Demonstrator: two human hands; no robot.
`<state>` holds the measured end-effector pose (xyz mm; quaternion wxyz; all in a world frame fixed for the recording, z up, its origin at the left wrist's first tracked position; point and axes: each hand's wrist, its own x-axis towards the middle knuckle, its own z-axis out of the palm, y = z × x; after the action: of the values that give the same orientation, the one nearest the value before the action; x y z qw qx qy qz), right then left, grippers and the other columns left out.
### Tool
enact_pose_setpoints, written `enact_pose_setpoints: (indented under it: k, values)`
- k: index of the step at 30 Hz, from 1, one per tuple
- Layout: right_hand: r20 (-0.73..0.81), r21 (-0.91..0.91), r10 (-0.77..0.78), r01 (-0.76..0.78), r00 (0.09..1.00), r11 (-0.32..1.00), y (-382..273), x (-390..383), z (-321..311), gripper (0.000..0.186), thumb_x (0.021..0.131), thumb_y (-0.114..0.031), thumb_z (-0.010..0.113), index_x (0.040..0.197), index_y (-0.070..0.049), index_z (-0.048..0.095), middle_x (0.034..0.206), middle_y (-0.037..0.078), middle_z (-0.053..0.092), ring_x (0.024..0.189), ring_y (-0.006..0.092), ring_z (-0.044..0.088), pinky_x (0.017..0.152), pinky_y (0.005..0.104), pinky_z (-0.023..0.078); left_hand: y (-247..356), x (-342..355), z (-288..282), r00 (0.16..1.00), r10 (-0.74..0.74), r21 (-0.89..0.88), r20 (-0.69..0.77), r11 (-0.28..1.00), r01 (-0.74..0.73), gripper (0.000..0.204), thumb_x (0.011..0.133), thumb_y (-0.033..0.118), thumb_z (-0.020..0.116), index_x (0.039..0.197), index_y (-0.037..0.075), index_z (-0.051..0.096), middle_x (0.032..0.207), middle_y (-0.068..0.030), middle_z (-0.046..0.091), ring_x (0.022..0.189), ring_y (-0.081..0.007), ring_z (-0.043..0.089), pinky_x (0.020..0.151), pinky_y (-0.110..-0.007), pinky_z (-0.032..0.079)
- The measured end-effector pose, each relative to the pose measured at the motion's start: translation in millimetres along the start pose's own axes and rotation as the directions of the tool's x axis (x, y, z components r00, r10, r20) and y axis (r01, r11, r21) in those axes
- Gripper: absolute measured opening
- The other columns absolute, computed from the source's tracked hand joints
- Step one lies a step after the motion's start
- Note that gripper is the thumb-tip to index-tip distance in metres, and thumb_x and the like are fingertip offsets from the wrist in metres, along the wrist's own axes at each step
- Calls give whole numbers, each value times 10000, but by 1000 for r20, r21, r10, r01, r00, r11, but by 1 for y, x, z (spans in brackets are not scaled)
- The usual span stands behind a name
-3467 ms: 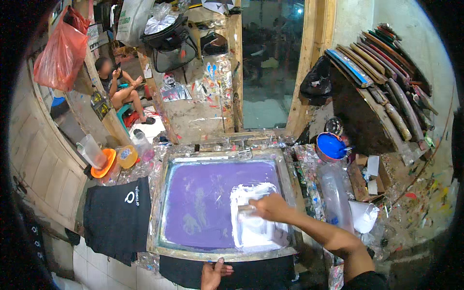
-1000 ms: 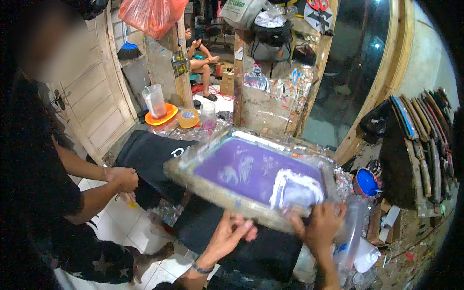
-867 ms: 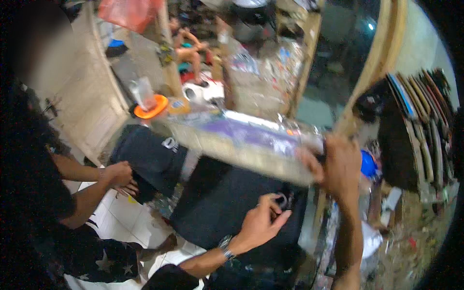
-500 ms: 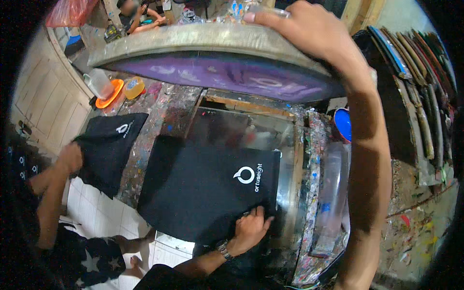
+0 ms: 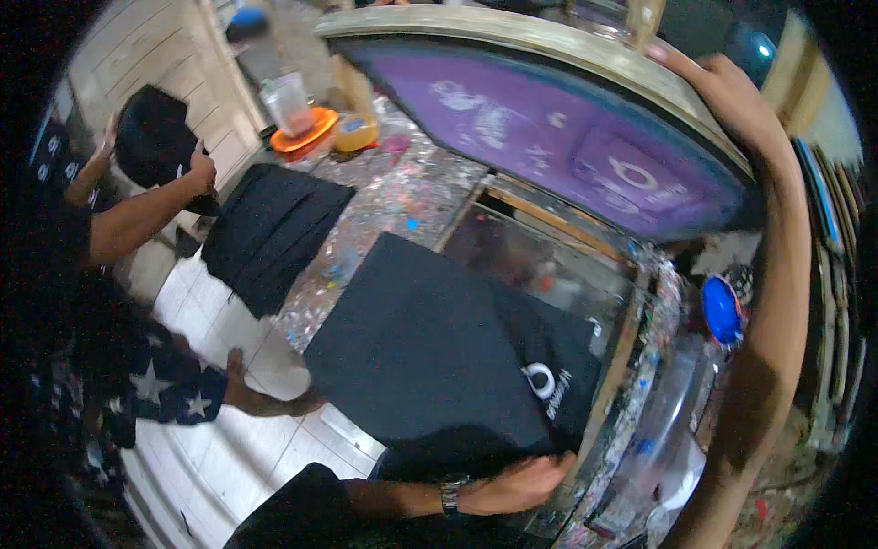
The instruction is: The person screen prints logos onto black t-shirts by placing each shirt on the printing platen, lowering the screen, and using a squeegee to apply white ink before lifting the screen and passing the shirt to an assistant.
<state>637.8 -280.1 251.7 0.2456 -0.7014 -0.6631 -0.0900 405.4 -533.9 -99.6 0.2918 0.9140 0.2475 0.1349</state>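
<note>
A black fabric piece (image 5: 439,339) with a white printed emblem (image 5: 541,380) lies over the glass-topped board; a crease runs through it beside the emblem. At its near right edge my left hand (image 5: 517,483), with a metal watch on the wrist, has its fingers closed on the fabric; the fingertips are slightly blurred. My right hand (image 5: 732,96) reaches up and grips the top edge of a raised screen-printing frame (image 5: 540,35). Its purple mesh (image 5: 530,114) faces me, tilted up, with a pale emblem on it.
At left a co-worker (image 5: 151,229) holds up another black cloth (image 5: 154,137). One more black cloth (image 5: 274,229) lies on the paint-spattered table (image 5: 393,197). An orange dish (image 5: 304,133) and yellow tub (image 5: 357,133) stand behind; a blue-lidded container (image 5: 722,309) sits at right.
The view has turned, and the screen's mesh shows more fully. My left hand has closed on the fabric, which now creases at the emblem. The co-worker has lifted a black cloth.
</note>
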Motion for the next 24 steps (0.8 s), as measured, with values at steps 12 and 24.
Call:
enact_pose_setpoints:
  k: [12, 24]
  values:
    - [32, -32, 277, -276, 960, 961, 12, 25, -2, 808, 828, -652, 558, 1155, 86, 586, 1105, 155, 587, 983, 197, 554, 887, 294, 417, -220, -84, -147, 539, -590, 181, -600, 557, 811, 368, 808, 302, 672, 980, 0, 552, 982, -174, 531, 939, -355, 517, 792, -481, 411]
    - [86, 23, 145, -148, 986, 989, 95, 40, -18, 682, 925, -526, 507, 1292, 49, 514, 1166, 163, 580, 1055, 261, 540, 967, 351, 395, -222, -54, -172, 619, -566, -554, -545, 797, 242, 175, 971, 142, 485, 962, 3, 380, 745, -236, 532, 689, -439, 543, 615, -487, 434]
